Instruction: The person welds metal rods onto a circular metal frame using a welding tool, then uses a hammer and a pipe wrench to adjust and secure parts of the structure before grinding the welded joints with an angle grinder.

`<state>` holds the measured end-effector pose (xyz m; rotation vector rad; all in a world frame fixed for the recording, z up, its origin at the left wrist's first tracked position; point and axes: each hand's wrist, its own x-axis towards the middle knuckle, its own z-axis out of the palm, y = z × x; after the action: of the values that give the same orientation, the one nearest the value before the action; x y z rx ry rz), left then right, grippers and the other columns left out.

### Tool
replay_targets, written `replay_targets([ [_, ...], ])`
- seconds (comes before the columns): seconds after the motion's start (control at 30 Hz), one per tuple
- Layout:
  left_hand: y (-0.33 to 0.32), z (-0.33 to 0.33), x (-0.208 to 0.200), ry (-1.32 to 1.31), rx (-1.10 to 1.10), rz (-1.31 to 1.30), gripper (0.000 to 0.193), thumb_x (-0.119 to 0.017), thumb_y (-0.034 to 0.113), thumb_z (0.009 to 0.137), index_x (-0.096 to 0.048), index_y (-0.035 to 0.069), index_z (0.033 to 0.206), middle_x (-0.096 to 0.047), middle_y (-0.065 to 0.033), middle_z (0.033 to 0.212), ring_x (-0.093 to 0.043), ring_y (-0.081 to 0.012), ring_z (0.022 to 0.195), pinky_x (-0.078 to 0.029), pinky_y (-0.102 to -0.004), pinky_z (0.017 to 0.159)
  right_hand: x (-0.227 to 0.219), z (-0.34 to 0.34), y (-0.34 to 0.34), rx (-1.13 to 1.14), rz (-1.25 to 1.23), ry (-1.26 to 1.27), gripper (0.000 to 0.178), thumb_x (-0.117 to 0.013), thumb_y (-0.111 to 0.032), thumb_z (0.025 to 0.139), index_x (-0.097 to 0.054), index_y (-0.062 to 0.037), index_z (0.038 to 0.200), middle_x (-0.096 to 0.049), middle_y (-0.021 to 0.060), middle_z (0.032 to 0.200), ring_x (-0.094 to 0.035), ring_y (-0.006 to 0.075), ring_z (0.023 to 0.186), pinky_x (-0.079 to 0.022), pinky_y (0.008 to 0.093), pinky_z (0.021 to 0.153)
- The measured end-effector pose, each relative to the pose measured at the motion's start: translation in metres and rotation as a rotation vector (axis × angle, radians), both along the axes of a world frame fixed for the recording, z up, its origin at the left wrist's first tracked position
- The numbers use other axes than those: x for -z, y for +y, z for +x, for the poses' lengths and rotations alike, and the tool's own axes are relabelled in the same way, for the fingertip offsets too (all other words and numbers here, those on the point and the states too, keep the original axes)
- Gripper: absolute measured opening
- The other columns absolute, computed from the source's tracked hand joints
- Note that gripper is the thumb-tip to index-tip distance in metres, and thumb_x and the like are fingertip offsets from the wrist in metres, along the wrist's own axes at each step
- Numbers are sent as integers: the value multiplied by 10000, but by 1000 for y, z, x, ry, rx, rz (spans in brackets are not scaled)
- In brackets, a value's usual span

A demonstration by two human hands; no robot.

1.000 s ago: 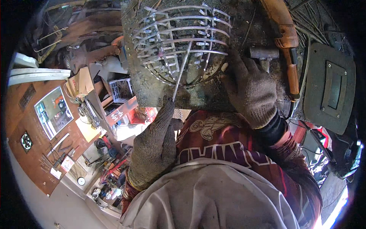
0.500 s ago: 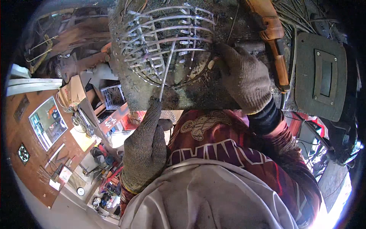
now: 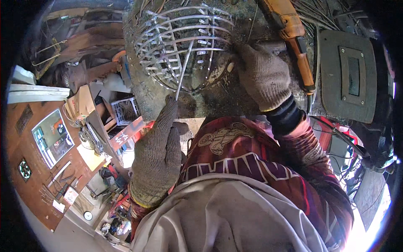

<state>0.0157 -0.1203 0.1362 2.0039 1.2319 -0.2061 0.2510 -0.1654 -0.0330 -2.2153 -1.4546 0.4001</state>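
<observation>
A rounded metal grille (image 3: 161, 45) of curved bars and short cross pieces lies on the dark worktop (image 3: 205, 105). Across its lower part slants a straight metal rod (image 3: 184, 69). My gloved left hand (image 3: 157, 153) comes up from below, one finger stretched out, its tip at the rod's lower end. That end stays visible beside the fingertip, so the fingers do not wrap it. At the grille's right edge rests my gloved right hand (image 3: 263, 75), fingers curled down. What they close on is hidden. A small pale spot (image 3: 230, 66) shows beside them.
An orange power tool (image 3: 294, 38) lies right of my right hand, with a dark welding shield (image 3: 350, 77) beyond it. Thin metal rods (image 3: 315, 14) are heaped at the far right. A brown board (image 3: 31, 134) and a plastic crate (image 3: 125, 111) are on the left.
The view has shifted slightly, moving the worktop a little up in the picture. Both hands keep nearly the same places at the rod and grille.
</observation>
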Motion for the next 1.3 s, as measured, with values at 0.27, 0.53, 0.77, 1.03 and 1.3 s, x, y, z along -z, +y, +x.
replay_targets([
  [0.27, -3, 5, -2, -51, -49, 36, 493, -497, 109, 1055, -461, 121, 1547, -745, -129, 939, -673, -171, 577, -555, -329, 548, -4, 7, -9, -55, 41, 38, 325, -641, -324, 973, -697, -125, 1225, -724, 167, 1009, -703, 374, 925, -562, 462, 766],
  [0.53, -2, -6, 4, -42, 2, 98, 467, -507, 170, 1053, -501, 93, 1514, -734, -129, 943, -607, -135, 553, -514, -311, 537, -34, -1, -100, 76, 454, 158, 270, -728, -164, 914, -713, -92, 1174, -721, 171, 980, -712, 373, 876, -572, 414, 758],
  [0.77, 9, -9, 14, -101, 193, 228, 393, -492, 187, 1050, -568, 45, 1408, -719, -189, 1023, -715, -257, 845, -553, -407, 741, -14, -14, -205, 506, 596, -56, 316, -719, -90, 881, -682, -41, 1191, -683, 138, 908, -663, 276, 777, -539, 386, 705],
  [1.03, 57, -37, 56, -256, 662, 650, 482, -457, 141, 1024, -508, 24, 1489, -719, -158, 1065, -683, -202, 765, -545, -337, 656, 29, 38, -296, 1336, 1140, -255, 396, -634, -207, 1013, -566, 30, 1323, -651, 137, 1085, -633, 215, 941, -522, 339, 879],
  [1.3, 36, -29, 37, -191, 190, 183, 484, -480, 115, 999, -534, 19, 1470, -701, -147, 1026, -658, -174, 849, -539, -357, 786, 88, 171, -426, 1050, 1064, 266, 476, -522, -370, 1090, -550, 15, 1368, -660, 75, 1188, -633, 189, 1038, -516, 338, 955],
])
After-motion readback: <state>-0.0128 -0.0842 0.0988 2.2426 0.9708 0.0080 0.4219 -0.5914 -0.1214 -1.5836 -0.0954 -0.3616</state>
